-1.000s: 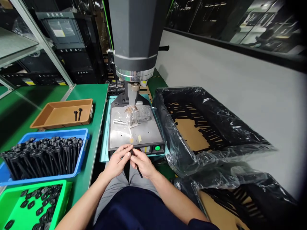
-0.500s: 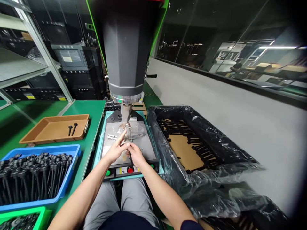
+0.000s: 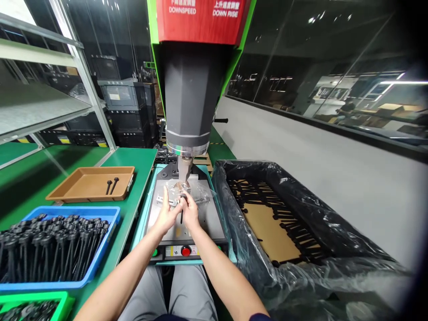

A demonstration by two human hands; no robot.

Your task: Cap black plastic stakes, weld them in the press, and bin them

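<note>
A black plastic part with a stem (image 3: 181, 217) points down between my hands, its head at my fingertips. My right hand (image 3: 190, 214) is closed in a pinch around it. With index finger raised and thumb stretched toward the part, my left hand (image 3: 166, 217) is open beside it; the thumb meets the right fingertips, and its other fingers are hidden. Just beyond my hands, a metal fixture (image 3: 183, 186) sits beneath the press tool (image 3: 184, 168), with clear plastic film (image 3: 204, 192) around it on the grey machine plate (image 3: 209, 218).
Left of the machine, a blue tray (image 3: 115, 223) holds many black stemmed parts, and a brown tray (image 3: 75, 189) holds two. A green bin (image 3: 67, 305) is nearest me. At right, a plastic-lined box (image 3: 234, 232) contains rows of parts on cardboard (image 3: 267, 227). A red button (image 3: 186, 251) fronts the machine.
My hands have moved forward and up toward the fixture, taking the black part along. My left index finger now points more upright. The view has tilted up and shifted left.
</note>
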